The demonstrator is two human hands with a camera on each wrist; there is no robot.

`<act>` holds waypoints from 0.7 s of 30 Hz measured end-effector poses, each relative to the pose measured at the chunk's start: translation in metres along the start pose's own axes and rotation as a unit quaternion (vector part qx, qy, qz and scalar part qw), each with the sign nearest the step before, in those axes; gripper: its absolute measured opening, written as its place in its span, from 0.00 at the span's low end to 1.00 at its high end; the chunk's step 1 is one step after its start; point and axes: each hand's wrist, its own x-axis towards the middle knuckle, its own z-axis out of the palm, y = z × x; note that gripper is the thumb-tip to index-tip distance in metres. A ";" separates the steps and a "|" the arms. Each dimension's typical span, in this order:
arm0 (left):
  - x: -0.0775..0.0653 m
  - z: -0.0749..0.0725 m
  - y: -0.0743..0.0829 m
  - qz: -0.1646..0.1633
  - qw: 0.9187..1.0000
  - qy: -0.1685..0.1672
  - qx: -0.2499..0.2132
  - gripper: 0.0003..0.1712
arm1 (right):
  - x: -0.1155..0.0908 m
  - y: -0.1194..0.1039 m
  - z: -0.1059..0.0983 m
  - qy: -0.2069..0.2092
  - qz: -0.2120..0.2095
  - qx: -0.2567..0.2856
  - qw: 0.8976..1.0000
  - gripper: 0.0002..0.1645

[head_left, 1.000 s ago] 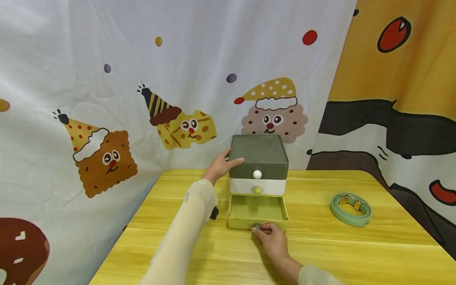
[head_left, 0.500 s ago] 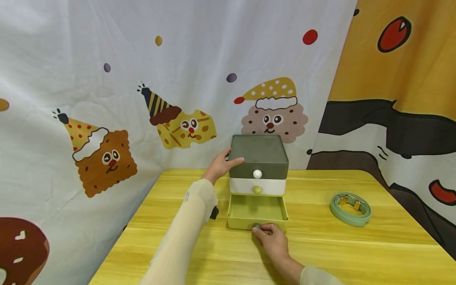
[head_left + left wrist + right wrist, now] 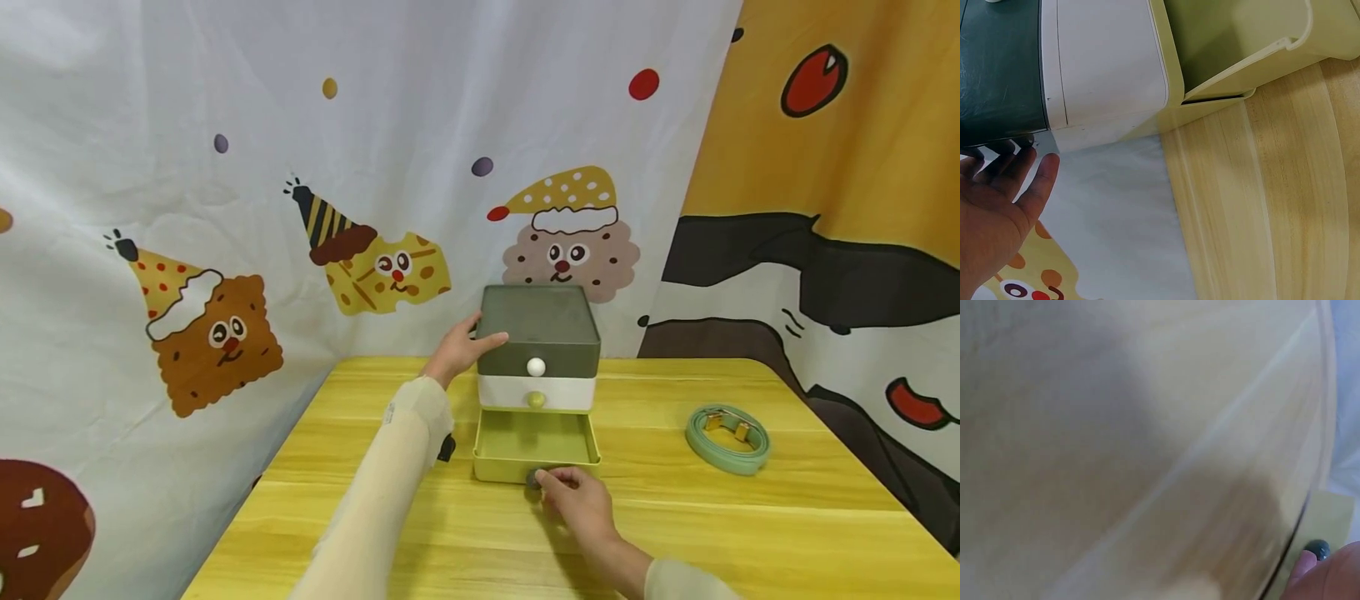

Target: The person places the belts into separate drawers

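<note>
A three-tier drawer box [image 3: 538,312] stands on the table, dark green on top, white in the middle, light green at the bottom. Its bottom drawer [image 3: 536,469] is pulled out toward me. My left hand [image 3: 455,347] rests against the upper left side, thumb over the dark green tier and fingers stretched along its side, as the left wrist view shows. At the drawer front my right hand [image 3: 583,504] has its loosely bent fingertips right beside the dark round knob [image 3: 533,479]. In the right wrist view, the thumb lies next to that knob [image 3: 1318,549].
A coiled mint-green belt [image 3: 727,439] with gold-coloured fittings lies on the right of the wooden table [image 3: 675,533]. A small black object [image 3: 447,448] shows beside my left sleeve. Behind the table hangs a printed cloth [image 3: 420,108] with cartoon figures.
My right hand has shifted slightly right, so the knob shows more plainly left of its fingertips. The head view has turned a little. The left hand and the drawer stay put.
</note>
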 end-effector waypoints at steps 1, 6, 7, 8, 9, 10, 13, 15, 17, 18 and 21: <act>0.000 0.000 0.000 0.000 1.000 0.000 0.000 0.54 | 0.001 -0.003 -0.002 -0.002 -0.002 0.000 1.000 0.23; -0.001 0.000 0.000 0.000 1.000 0.003 0.002 0.55 | 0.005 -0.022 -0.011 -0.007 -0.030 0.003 1.000 0.25; 0.000 0.000 0.000 0.000 1.000 0.004 0.003 0.55 | 0.006 -0.025 -0.013 -0.007 -0.033 0.005 0.999 0.24; 0.000 0.000 0.000 0.000 1.000 0.004 0.003 0.55 | 0.008 -0.029 -0.015 -0.005 -0.035 0.008 0.999 0.24; 0.000 0.000 0.000 0.000 1.000 0.004 0.002 0.54 | 0.011 -0.032 -0.017 -0.003 -0.035 0.010 0.999 0.24; 0.001 0.000 0.000 0.000 1.000 0.004 0.001 0.54 | 0.013 -0.035 -0.018 -0.001 -0.036 0.009 0.999 0.24; 0.001 0.000 -0.001 -0.001 1.000 0.003 0.001 0.54 | 0.020 -0.042 -0.025 0.008 -0.036 0.004 0.999 0.25; 0.001 0.000 -0.001 -0.003 1.000 0.002 0.000 0.55 | 0.023 -0.046 -0.029 0.015 -0.036 0.001 0.999 0.26; 0.001 -0.001 0.000 -0.005 1.000 0.002 0.001 0.55 | 0.026 -0.050 -0.034 0.021 -0.035 0.002 0.999 0.27; 0.001 -0.001 0.000 -0.005 1.000 0.002 0.002 0.56 | 0.027 -0.051 -0.036 0.024 -0.035 0.002 0.999 0.27; 0.000 -0.001 0.001 -0.006 1.000 0.001 0.004 0.56 | 0.030 -0.054 -0.042 0.028 -0.036 -0.001 0.999 0.28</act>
